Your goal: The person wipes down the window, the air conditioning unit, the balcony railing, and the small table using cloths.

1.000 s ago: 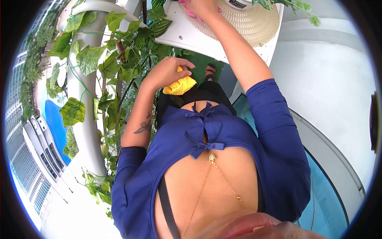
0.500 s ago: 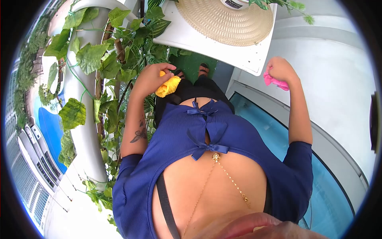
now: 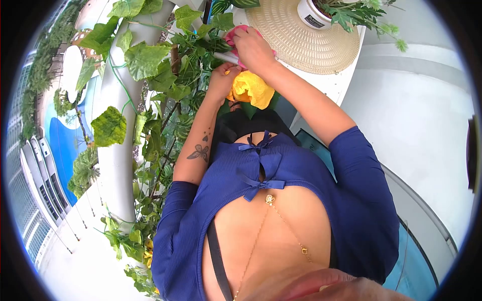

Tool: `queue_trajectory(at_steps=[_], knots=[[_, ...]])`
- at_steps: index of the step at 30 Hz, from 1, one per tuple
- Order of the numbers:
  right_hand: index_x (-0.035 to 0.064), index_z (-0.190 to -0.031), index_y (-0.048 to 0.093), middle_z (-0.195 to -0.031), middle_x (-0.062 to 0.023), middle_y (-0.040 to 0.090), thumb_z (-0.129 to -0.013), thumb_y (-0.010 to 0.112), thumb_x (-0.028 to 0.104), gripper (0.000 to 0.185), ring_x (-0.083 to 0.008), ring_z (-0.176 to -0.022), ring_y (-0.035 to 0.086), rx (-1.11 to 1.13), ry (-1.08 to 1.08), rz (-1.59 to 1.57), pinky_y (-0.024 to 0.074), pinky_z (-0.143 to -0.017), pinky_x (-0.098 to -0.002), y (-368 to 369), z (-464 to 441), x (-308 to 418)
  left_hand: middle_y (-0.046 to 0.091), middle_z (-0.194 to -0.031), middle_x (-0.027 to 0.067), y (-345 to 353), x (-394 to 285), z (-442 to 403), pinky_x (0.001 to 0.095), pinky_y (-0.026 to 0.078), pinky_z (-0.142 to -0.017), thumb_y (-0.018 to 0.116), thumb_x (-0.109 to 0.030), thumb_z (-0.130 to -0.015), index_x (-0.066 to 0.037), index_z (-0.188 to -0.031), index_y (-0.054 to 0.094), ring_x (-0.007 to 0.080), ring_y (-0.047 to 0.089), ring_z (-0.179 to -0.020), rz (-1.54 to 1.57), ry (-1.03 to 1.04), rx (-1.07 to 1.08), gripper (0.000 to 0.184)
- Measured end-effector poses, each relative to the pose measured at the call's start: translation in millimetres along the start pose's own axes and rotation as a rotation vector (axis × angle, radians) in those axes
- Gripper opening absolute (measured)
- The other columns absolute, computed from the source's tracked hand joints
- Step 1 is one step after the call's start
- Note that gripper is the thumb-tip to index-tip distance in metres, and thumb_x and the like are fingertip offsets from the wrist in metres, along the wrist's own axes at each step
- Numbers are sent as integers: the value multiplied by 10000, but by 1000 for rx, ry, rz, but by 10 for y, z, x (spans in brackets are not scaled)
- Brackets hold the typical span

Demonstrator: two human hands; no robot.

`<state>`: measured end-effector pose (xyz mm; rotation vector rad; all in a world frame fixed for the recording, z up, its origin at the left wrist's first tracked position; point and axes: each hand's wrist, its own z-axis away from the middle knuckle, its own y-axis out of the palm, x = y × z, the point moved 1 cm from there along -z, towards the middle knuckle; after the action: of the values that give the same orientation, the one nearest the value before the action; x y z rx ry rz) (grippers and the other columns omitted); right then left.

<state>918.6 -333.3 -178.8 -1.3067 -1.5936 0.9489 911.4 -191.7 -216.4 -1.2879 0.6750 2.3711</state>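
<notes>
My left hand (image 3: 224, 80) grips a yellow cloth (image 3: 252, 90) by its upper edge, and the rest of the cloth hangs bunched below the right wrist. Just above it, my right hand (image 3: 254, 49) presses a pink cloth (image 3: 236, 35) near the left edge of the white table (image 3: 329, 83). The pink cloth lies against a short white bar (image 3: 226, 57) that shows between leaves and hands. Both hands are close together, with the right forearm reaching across in front of me. The right fingertips are partly hidden in the pink fabric.
A round woven placemat (image 3: 321, 55) on the table carries a white plant pot (image 3: 312, 14). Leafy vines (image 3: 150, 85) cover a white railing (image 3: 118, 165) at my left. A white wall (image 3: 401, 95) stands at the right.
My right hand has swung from the right side across to the table's left edge with the pink cloth. The left hand has shifted right and slightly up, with the yellow cloth.
</notes>
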Motion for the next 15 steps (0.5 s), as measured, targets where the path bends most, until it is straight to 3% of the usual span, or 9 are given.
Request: queue_trajectory(at_steps=[4,6,9,12,15], knots=[[30,-786,664,-954,-89,627,-711,621,77,99,-313,-930,598,102,19,42,523,-770,-376,-13,-431,-507,668,-970,108,49,-39,55,270,527,-762,555,-135,-936,48,-1034,572,160,658,-855,110,-10,-6,208],[30,-807,665,-954,-100,625,-693,639,80,127,-317,-933,599,17,10,10,523,-780,-379,140,-498,-611,669,-967,109,47,-35,5,269,527,-762,554,-136,-937,53,-1043,569,160,657,-852,138,18,-10,217],[31,-847,664,-940,-114,620,-715,606,53,147,-316,-912,602,82,38,40,518,-783,-402,-87,-11,-158,672,-975,114,-12,56,20,273,525,-791,561,-124,-928,57,-1069,562,158,654,-871,125,18,21,230],[11,-816,661,-930,-116,619,-736,576,44,122,-315,-902,604,98,71,-38,521,-779,-401,-71,-271,-410,670,-980,108,-20,77,21,270,519,-810,561,-115,-924,57,-1059,573,155,646,-888,122,22,33,220],[3,-788,659,-915,-115,619,-753,558,55,119,-322,-893,600,127,97,78,522,-772,-405,-28,-455,-404,666,-1009,109,-32,60,7,266,513,-828,559,-114,-924,58,-1070,573,152,640,-913,99,32,68,226]])
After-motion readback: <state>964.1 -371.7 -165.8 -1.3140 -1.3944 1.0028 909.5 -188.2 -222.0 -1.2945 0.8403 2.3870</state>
